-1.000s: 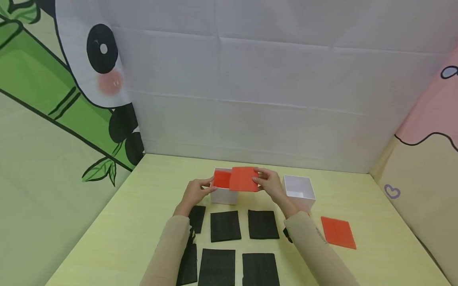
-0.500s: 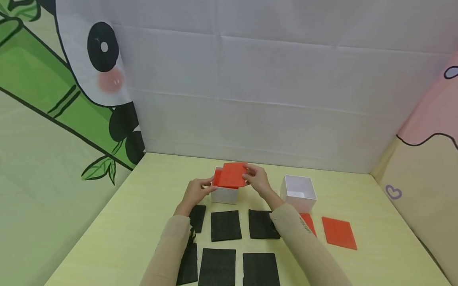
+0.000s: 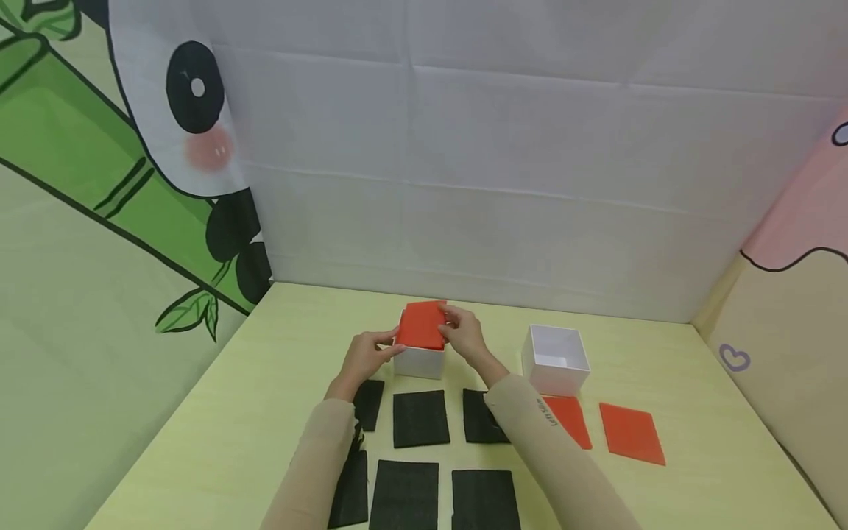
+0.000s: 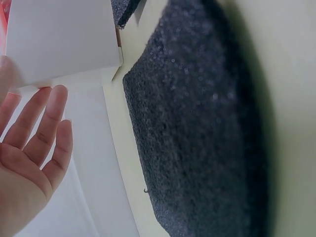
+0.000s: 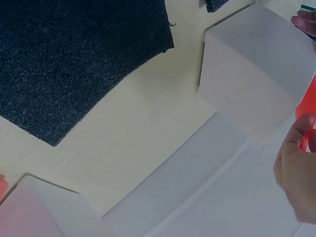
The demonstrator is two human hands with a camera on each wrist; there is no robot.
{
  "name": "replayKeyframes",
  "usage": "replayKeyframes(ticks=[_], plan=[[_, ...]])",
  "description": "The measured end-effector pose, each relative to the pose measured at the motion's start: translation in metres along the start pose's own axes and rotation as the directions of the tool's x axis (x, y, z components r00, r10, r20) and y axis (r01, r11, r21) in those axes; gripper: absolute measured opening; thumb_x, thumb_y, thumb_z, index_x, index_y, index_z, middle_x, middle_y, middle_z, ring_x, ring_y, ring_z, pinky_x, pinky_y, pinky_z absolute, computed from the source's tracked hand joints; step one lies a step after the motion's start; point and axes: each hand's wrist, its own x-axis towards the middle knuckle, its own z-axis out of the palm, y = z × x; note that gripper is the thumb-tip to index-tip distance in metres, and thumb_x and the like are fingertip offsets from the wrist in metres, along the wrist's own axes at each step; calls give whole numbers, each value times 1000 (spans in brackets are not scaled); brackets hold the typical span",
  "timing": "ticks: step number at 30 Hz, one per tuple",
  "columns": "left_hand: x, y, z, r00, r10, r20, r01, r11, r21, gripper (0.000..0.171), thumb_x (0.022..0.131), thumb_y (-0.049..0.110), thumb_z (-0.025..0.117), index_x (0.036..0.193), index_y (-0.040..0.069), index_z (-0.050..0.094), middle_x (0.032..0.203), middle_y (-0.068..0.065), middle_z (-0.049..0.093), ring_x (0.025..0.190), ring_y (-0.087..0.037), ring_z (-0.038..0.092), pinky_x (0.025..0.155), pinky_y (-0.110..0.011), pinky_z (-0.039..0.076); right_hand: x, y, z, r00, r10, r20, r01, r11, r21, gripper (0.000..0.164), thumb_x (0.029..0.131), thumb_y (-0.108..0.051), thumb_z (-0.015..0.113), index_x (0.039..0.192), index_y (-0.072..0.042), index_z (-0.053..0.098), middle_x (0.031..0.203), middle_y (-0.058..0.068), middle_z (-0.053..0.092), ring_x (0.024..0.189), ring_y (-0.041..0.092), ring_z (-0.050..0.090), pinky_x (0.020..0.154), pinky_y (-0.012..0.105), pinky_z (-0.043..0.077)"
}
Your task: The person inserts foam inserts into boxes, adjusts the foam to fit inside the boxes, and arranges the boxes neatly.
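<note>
Red square point(image 3: 420, 324) over the white box point(image 3: 419, 362), pinched by one edge

So the red square is hanging right over the box's mouth; can't tell if it's touching the rim. The right hand point(image 3: 466, 335) is pinching its right edge, while the left hand point(image 3: 364, 358) is holding the box by its front left corner. The square's looking thin, light and kinda soft to me, so I'm guessing it'd be bending before breaking. I'd be gripping it by the edges, not bunching up the middle.

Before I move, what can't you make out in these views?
Floor of the left white box: head view, covered by the held red square.
Right end of one black square: head view, behind the right sleeve.
Sleeve lettering: head view, too small.
Part of the right hand: right wrist view, cut by the right edge.
</note>
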Motion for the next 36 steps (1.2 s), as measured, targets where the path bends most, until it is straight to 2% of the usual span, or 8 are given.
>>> replayKeyframes(ticks=[5, 8, 12, 15, 19, 22, 30, 36], plan=[[0, -1, 1, 1000, -2, 1, 2, 1000, -4, 48, 76, 27, 70, 121, 16, 57, 106, -11, 63, 63, -16, 59, 55, -25, 45, 1, 2, 3, 1000, -24, 3, 24, 999, -31, 45, 84, 10, 54, 127, 0, 49, 112, 21, 57, 60, 11, 52, 68, 42, 49], [0, 0, 0, 1000, -1, 0, 1, 1000, -12, 49, 76, 29, 70, 122, 16, 57, 106, -11, 63, 63, -17, 59, 55, -25, 44, 1, 2, 4, 998, -56, -10, 55, 996, -72, 45, 83, 11, 55, 126, 1, 49, 112, 21, 57, 58, 12, 52, 58, 32, 48], [-1, 1, -1, 1000, -14, 6, 14, 1000, -13, 50, 76, 30, 70, 122, 16, 57, 107, -11, 62, 64, -20, 59, 54, -25, 43, 2, 4, 5, 995, -98, -36, 93, 987, -128, 48, 80, 11, 58, 126, 1, 49, 114, 20, 56, 56, 15, 54, 47, 21, 38], [-2, 1, -1, 1000, -24, 4, 24, 1000, -9, 49, 76, 29, 70, 122, 16, 57, 107, -10, 62, 64, -21, 59, 53, -25, 43, 2, 5, 6, 991, -125, -53, 116, 981, -159, 48, 79, 11, 59, 126, 2, 50, 109, 20, 58, 61, 19, 56, 48, 20, 40], [-2, 0, 0, 1000, -16, 1, 16, 1000, -10, 49, 76, 27, 70, 122, 16, 57, 106, -10, 63, 63, -19, 59, 53, -25, 44, 2, 8, 7, 987, -142, -70, 127, 974, -188, 46, 79, 10, 61, 123, 3, 52, 99, 18, 60, 74, 23, 57, 57, 24, 48], [-2, 0, 0, 1000, -4, 0, 4, 1000, -9, 49, 76, 27, 70, 122, 15, 56, 106, -11, 63, 62, -19, 59, 54, -25, 44, 2, 9, 6, 988, -139, -74, 122, 973, -196, 45, 78, 8, 62, 122, 2, 53, 96, 17, 62, 80, 25, 57, 63, 26, 49], [-2, 0, 0, 1000, -2, -9, 2, 1000, -12, 49, 77, 26, 70, 122, 14, 57, 107, -11, 62, 63, -19, 59, 54, -24, 45, 2, 15, 2, 988, -141, -56, 124, 965, -233, 44, 75, 8, 66, 118, 5, 55, 78, 11, 56, 68, 19, 50, 56, 22, 42], [-1, 0, 1, 1000, -9, -4, 9, 1000, -9, 49, 77, 26, 70, 122, 15, 56, 108, -11, 62, 64, -23, 60, 53, -24, 44, 4, 19, 2, 991, -127, -51, 109, 957, -269, 40, 75, 5, 68, 114, 7, 58, 76, 9, 55, 68, 19, 50, 56, 23, 41]])
